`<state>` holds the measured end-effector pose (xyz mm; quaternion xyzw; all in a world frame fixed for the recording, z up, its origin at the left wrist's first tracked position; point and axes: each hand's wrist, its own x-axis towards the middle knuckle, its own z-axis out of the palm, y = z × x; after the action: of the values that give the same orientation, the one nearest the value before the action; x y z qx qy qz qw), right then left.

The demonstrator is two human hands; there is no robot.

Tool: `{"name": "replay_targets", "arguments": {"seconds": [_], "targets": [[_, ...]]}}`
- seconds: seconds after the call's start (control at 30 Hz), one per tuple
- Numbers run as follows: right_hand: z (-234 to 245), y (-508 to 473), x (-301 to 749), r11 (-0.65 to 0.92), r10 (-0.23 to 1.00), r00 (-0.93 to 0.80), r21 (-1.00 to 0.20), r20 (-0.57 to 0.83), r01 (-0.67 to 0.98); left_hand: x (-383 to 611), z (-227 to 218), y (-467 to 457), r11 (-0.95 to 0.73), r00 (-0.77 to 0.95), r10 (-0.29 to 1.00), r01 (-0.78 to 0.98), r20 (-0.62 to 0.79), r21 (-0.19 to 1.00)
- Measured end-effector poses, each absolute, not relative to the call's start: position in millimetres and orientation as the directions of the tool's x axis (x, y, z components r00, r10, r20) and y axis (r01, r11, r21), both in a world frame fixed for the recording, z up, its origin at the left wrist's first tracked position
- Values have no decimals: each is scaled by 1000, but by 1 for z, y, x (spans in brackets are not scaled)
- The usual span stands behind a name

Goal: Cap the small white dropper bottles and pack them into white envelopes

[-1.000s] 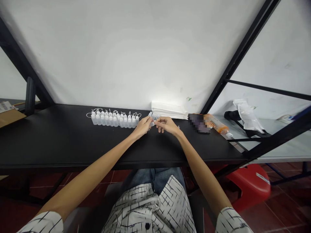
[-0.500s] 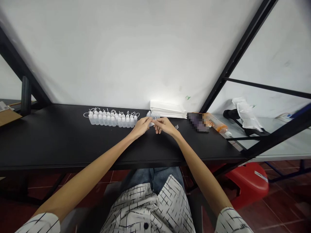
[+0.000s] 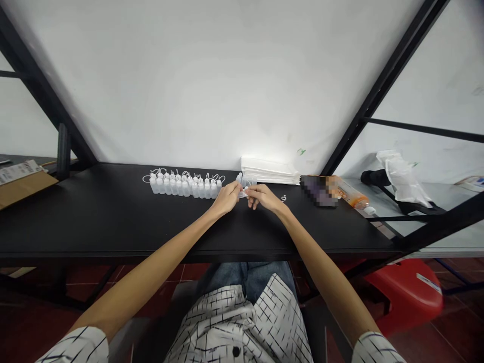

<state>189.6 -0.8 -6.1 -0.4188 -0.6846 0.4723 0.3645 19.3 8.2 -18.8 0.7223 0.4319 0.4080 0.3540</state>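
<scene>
My left hand [image 3: 227, 198] and my right hand [image 3: 263, 196] meet over the far middle of the black table [image 3: 94, 222]. Both pinch one small white plastic bottle [image 3: 242, 193] between their fingertips. Just left of my hands stands a row of several small white bottles [image 3: 185, 185] with looped cap tethers. A couple more of these bottles [image 3: 243, 179] stand right behind my hands. A loose white cap loop [image 3: 283, 198] lies on the table to the right of my right hand.
A stack of white sheets [image 3: 269, 171] lies against the white wall. A blurred dark item [image 3: 319, 189] and an orange-labelled tube [image 3: 351, 193] lie to the right. Black frame bars [image 3: 381, 85] slant up at the right. A red stool [image 3: 408, 297] stands below; a cardboard box [image 3: 22, 179] sits far left.
Both hands keep pinching the small bottle with only slight finger movement. The camera has shifted, so everything sits a little further right in the picture.
</scene>
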Motion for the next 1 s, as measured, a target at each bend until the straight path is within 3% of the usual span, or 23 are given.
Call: {"name": "replay_targets", "arguments": {"seconds": [0.27, 0.43, 0.53, 0.8, 1.0], "targets": [[-12, 0, 187, 230, 915, -380, -949, 135, 216, 18, -20, 8, -421, 325, 889, 309, 322, 853], [-10, 0, 188, 307, 925, -308, -917, 224, 255, 19, -12, 3, -274, 356, 912, 157, 205, 949], [-6, -2, 188, 366, 911, -290, -897, 292, 249, 20, -12, 4, -236, 330, 928, 163, 172, 958], [-6, -3, 187, 310, 905, -367, -923, 214, 227, 21, -22, 9, -456, 285, 880, 287, 380, 842], [-13, 2, 187, 278, 909, -375, -934, 180, 225, 21, -23, 8, -523, 290, 849, 353, 441, 775]]}}
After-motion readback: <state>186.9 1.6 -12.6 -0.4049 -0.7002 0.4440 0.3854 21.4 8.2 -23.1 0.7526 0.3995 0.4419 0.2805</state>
